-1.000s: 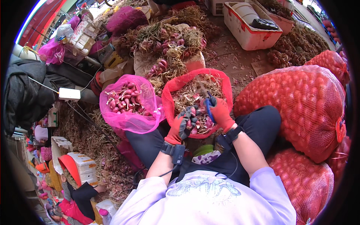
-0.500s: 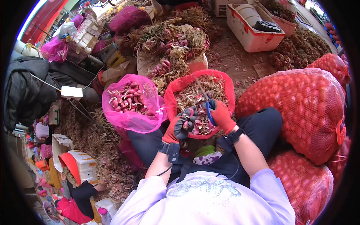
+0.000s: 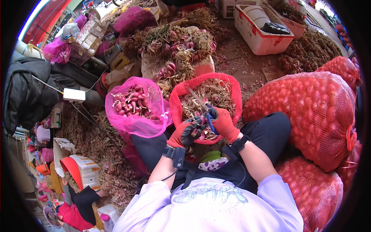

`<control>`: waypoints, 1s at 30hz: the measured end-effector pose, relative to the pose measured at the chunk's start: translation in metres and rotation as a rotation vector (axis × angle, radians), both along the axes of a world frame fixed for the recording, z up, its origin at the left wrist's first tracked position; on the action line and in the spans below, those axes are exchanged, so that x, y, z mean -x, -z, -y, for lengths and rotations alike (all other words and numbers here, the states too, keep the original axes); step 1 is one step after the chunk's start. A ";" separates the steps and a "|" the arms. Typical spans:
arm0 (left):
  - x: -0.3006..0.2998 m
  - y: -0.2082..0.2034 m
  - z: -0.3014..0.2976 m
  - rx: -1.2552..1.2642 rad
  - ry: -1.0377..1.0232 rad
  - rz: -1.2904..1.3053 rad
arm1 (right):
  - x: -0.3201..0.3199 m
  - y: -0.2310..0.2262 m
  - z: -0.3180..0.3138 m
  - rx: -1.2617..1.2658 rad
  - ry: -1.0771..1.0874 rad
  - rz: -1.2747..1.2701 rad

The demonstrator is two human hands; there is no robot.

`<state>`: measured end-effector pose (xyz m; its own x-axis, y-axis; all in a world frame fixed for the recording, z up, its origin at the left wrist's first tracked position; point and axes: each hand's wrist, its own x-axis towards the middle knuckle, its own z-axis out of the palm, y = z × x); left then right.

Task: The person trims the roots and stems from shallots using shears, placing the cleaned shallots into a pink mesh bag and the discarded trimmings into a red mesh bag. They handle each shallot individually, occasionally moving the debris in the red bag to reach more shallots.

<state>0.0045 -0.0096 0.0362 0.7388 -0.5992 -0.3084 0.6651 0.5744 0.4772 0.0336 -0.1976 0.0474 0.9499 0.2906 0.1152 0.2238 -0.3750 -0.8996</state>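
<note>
My left hand point(image 3: 188, 132), in a red and dark grey glove, is closed around shallots point(image 3: 199, 120) whose number I cannot make out. In a matching glove, my right hand point(image 3: 224, 123) grips blue-handled scissors point(image 3: 210, 123), their blades pointing away and to the left, close beside the shallots. Both hands are over the near side of a red mesh bag point(image 3: 236, 89), which lies open between my legs with dry stalks and skins point(image 3: 216, 92) in it. Left of it stands an open pink mesh bag point(image 3: 112, 120) of trimmed shallots point(image 3: 133, 102).
Full red mesh sacks point(image 3: 305, 112) stand at my right. Ahead lies a heap of untrimmed shallots point(image 3: 181, 46) with dry stalks. A white crate point(image 3: 266, 42) is at the far right. Another person point(image 3: 77, 210) sits at the lower left, near white foam boxes point(image 3: 85, 170).
My right hand has moved slightly left and down, bringing the scissors against the shallots in my left hand. The blades have swung further left.
</note>
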 end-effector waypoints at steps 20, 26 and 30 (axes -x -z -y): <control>-0.018 -0.020 -0.033 -0.232 -0.297 0.041 | -0.002 -0.018 0.019 0.754 -0.025 0.085; -0.024 -0.019 -0.025 -0.546 -0.391 0.163 | 0.003 -0.015 0.017 0.620 0.074 0.301; -0.021 -0.015 -0.011 -0.646 -0.562 0.244 | 0.003 -0.014 0.012 0.687 0.104 0.307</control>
